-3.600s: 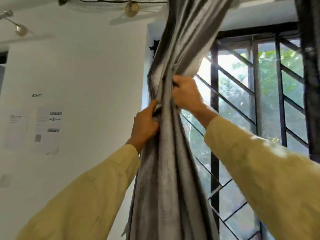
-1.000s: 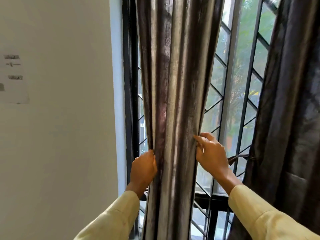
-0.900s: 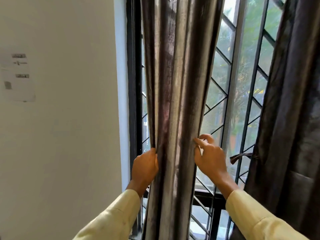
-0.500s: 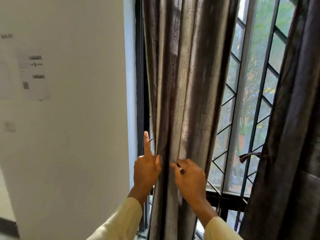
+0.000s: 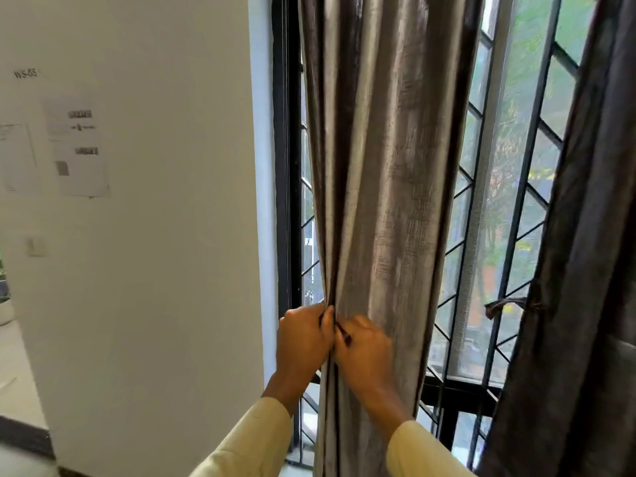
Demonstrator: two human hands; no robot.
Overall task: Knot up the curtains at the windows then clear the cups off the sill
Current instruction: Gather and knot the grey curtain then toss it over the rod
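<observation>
Fabric first: my left hand (image 5: pixel 303 339) and right hand (image 5: pixel 366 356) both clutch the grey curtain (image 5: pixel 389 166), which hangs at the left of the window (image 5: pixel 509 166). I should gather every fold tight before looping the knot.

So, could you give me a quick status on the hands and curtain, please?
Gripping grey curtain side by side: left hand, right hand. No knot in it yet. Nothing in the way.
</observation>
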